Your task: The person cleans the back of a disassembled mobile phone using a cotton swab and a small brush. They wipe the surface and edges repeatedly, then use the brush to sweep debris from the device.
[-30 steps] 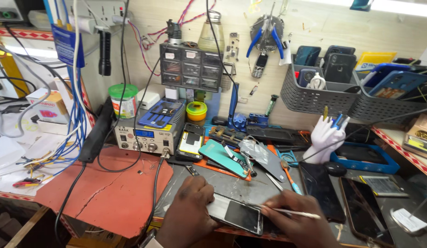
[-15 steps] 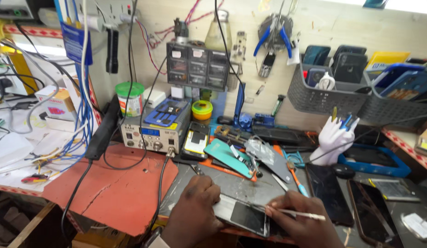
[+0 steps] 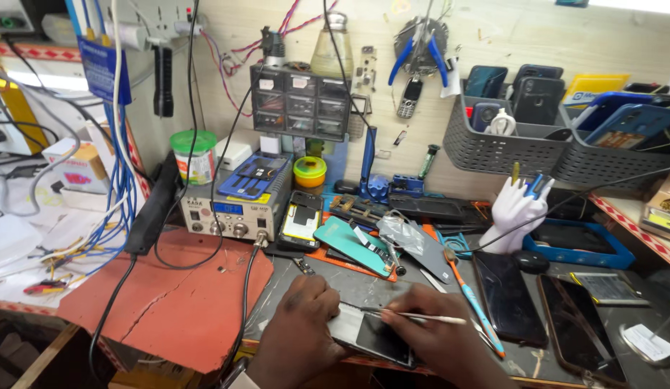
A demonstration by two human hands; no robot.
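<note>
A phone (image 3: 371, 333) lies flat at the near edge of the worktop (image 3: 335, 284), screen side up, between the two hands. The left hand (image 3: 302, 328) rests on its left end, fingers curled down over the pale part of the glass, pressing it to the worktop; its grip is closed on the phone. The right hand (image 3: 439, 338) covers the phone's right end and its grip pinches a thin white tool (image 3: 417, 315), which lies nearly level with its fine tip pointing left over the phone's far edge.

Just right of the right hand an orange-handled brush (image 3: 473, 302) lies slanted, and beyond it two dark phones (image 3: 506, 295) lie side by side. Far of the hands sit a teal phone back (image 3: 351, 246) on an orange mat and a grey station (image 3: 230, 212) with knobs. A red mat (image 3: 180, 299) covers the worktop to the left. A white hand-shaped holder (image 3: 513, 212) stands far right, under grey baskets (image 3: 493, 144) on the wall.
</note>
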